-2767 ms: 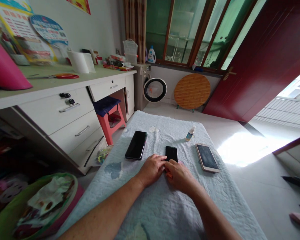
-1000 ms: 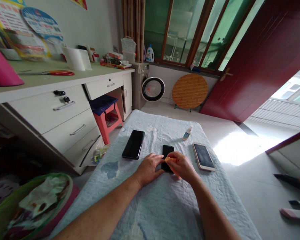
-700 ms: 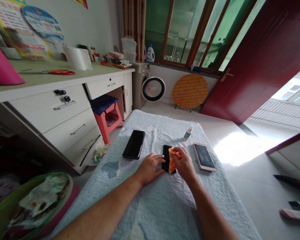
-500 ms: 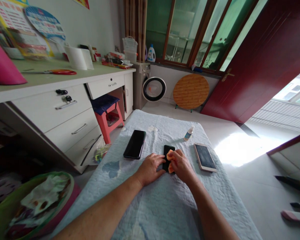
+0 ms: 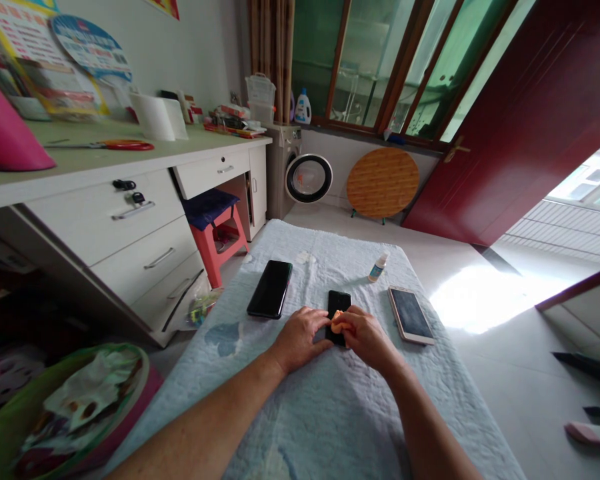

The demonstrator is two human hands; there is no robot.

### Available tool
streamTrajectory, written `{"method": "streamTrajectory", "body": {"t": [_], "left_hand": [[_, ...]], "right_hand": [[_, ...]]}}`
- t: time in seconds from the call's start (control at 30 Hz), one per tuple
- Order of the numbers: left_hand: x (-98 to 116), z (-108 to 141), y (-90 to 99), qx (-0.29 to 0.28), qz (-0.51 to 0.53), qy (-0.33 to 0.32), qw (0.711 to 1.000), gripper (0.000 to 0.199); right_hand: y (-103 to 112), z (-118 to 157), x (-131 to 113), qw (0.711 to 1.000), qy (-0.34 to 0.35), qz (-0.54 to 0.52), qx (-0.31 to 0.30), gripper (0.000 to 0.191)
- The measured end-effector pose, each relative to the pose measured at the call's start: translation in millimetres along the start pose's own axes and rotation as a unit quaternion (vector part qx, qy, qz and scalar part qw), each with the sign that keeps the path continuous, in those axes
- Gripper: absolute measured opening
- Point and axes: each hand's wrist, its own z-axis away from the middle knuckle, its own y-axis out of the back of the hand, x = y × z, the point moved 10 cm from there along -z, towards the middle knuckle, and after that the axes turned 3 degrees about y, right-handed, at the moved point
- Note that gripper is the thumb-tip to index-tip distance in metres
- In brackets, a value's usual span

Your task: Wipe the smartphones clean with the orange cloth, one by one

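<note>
Here at the middle of the pale blue quilted cover [image 5: 325, 427], the right hand [image 5: 364, 335] has its fingers pinched closed on a crumpled orange cloth [image 5: 338, 323], and that cloth sits right against the dark face of the small black phone [image 5: 339, 301]! Over on the left, the left hand [image 5: 300, 337] lies low and fairly flat, fingers loosely spread, fingertips at the small phone's left edge, thumb by its near end; it isn't wrapped around anything, and whether it presses down I cannot tell. The small phone lies flat between the two hands, its far end in plain sight, its near part mostly covered by cloth and fingers. Look left and a bit farther off: a larger black phone [image 5: 270, 289], flat, screen dark, well apart from the hands. Out to the right there's a pale gold-rimmed phone [image 5: 411, 316], face up and slightly angled, and just beyond it a little white-capped bottle [image 5: 378, 268] with a blue label. Past the far edge of the cover, the round washing machine door [image 5: 309, 179] hangs open, with a round wooden tabletop [image 5: 383, 181] propped to its right.
</note>
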Motion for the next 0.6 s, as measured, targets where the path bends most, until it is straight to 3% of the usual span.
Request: {"method": "streamTrajectory", "body": {"t": [0.17, 0.27, 0.6], "left_hand": [[-1, 0, 1.0, 0.013, -0.012, 0.011, 1.000, 0.037], [-3, 0, -1.1, 0.012, -0.018, 0.010, 1.000, 0.040], [-4, 0, -3.6, 0.003, -0.034, 0.004, 0.999, 0.038]], "right_hand": [[-8, 5, -13, 0.996, 0.017, -0.024, -0.088, 0.029], [-6, 5, -10, 0.995, 0.009, -0.021, -0.096, 0.030], [18, -3, 48, 0.986, -0.070, 0.057, 0.140, 0.035]]}}
